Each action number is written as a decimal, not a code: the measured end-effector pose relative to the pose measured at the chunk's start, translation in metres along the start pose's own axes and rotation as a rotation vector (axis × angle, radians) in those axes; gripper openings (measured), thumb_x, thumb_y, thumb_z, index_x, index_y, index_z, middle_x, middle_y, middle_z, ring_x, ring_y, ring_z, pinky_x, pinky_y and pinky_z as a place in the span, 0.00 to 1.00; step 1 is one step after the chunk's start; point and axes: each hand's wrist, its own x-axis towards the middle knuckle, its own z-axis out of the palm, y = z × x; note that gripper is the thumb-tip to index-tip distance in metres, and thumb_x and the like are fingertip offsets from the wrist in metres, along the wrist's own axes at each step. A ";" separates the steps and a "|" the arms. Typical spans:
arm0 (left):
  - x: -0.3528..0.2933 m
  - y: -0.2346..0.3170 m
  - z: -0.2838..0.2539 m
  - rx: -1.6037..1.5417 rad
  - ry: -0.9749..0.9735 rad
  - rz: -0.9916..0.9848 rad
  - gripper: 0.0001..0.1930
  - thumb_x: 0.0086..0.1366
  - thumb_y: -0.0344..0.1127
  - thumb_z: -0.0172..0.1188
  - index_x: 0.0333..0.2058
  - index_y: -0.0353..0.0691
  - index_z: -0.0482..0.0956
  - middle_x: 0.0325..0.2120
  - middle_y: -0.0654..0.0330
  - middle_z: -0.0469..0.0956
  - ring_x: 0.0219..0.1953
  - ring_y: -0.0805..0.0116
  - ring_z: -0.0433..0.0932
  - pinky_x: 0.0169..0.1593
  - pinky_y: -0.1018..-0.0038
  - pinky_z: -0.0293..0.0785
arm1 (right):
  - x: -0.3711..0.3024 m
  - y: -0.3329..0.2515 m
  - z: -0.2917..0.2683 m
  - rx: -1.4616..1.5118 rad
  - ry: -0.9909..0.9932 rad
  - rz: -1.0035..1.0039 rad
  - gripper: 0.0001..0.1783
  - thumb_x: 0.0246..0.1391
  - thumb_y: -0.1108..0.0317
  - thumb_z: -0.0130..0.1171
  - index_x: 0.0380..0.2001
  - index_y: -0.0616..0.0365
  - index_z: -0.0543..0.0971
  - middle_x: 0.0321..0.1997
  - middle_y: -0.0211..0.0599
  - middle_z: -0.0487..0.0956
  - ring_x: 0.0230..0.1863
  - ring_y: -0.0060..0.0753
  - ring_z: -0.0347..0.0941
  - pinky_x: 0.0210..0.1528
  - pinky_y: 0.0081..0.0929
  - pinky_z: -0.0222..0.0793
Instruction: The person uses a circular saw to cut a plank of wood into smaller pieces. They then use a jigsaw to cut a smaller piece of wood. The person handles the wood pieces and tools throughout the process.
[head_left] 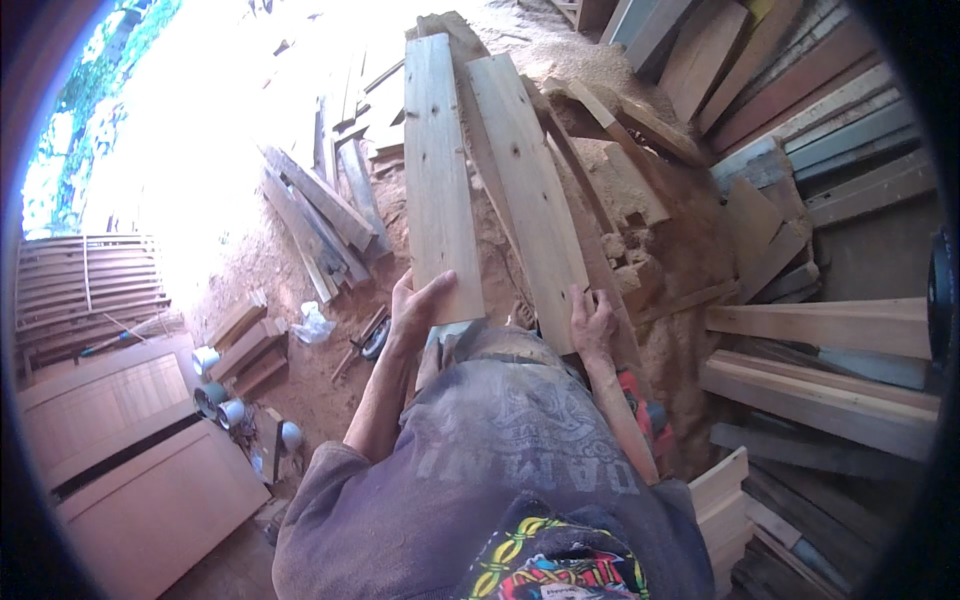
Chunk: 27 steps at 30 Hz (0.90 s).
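Two long pale planks with dark knots extend away from me, side by side with a gap between them. My left hand (418, 308) is closed around the near end of the left plank (437, 170), its thumb on the top face. At the right plank (528, 175), my right hand (594, 322) grips the right edge close to the near end. Longer boards (478, 130) lie beneath and between the two planks. By my right forearm a red and dark tool (645, 408) shows in part; its kind I cannot make out.
Sawdust-covered timber (610, 170) lies beyond my right hand. Stacked boards (820, 330) fill the right side. Loose offcuts (320, 215) and a clear plastic bag (314, 324) are on the ground at left, near several cans (212, 398) and wooden panels (165, 500).
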 end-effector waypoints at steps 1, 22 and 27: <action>-0.001 -0.004 -0.001 -0.044 0.003 0.003 0.27 0.65 0.42 0.77 0.56 0.31 0.81 0.45 0.57 0.87 0.42 0.69 0.86 0.48 0.70 0.83 | 0.001 0.003 0.003 -0.034 0.020 -0.020 0.33 0.67 0.38 0.62 0.48 0.64 0.82 0.44 0.66 0.86 0.49 0.71 0.84 0.51 0.57 0.78; 0.239 -0.045 -0.118 -0.614 0.121 -0.384 0.27 0.72 0.41 0.71 0.62 0.33 0.73 0.48 0.51 0.84 0.43 0.59 0.88 0.40 0.70 0.90 | 0.006 -0.006 0.008 -0.196 0.070 0.152 0.36 0.74 0.38 0.53 0.40 0.67 0.86 0.38 0.59 0.86 0.46 0.55 0.85 0.50 0.47 0.74; 0.299 -0.034 -0.096 -0.703 0.251 -0.431 0.24 0.73 0.42 0.69 0.61 0.37 0.74 0.47 0.52 0.85 0.39 0.59 0.88 0.32 0.73 0.89 | -0.001 -0.023 0.003 -0.125 0.037 0.262 0.37 0.76 0.39 0.51 0.51 0.69 0.86 0.48 0.59 0.88 0.53 0.54 0.84 0.57 0.44 0.75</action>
